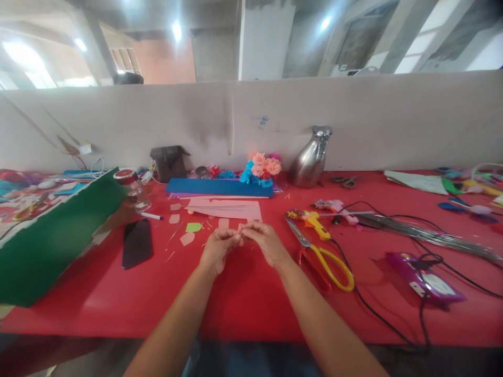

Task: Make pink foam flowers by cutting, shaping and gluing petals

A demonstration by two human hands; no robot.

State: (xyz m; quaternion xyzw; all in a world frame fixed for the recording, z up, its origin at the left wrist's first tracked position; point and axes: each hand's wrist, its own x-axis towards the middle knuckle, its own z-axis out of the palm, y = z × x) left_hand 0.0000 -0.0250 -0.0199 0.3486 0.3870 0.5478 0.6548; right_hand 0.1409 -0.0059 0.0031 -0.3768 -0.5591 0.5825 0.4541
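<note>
My left hand (pixel 218 247) and my right hand (pixel 264 242) meet above the middle of the red table (pixel 243 298). Their fingertips pinch together on a small pink paper piece (pixel 241 229). Both hands are closed on it. Just beyond them lie pink paper sheets (pixel 228 208) and a blue sheet stack (pixel 219 187). Small cut pink petals (pixel 187 238) and a light green cutout (pixel 193 227) lie to the left of my left hand. Yellow-handled scissors (pixel 322 256) lie right of my right hand.
A green sheet (pixel 51 235) leans at the left, with a dark phone (pixel 137 243) and a glass jar (pixel 133 188) near it. Paper flowers (pixel 262 168) and a metal jug (pixel 310 159) stand by the back wall. A glue gun (pixel 310 219), wires (pixel 424 233) and a purple device (pixel 424 280) lie at the right.
</note>
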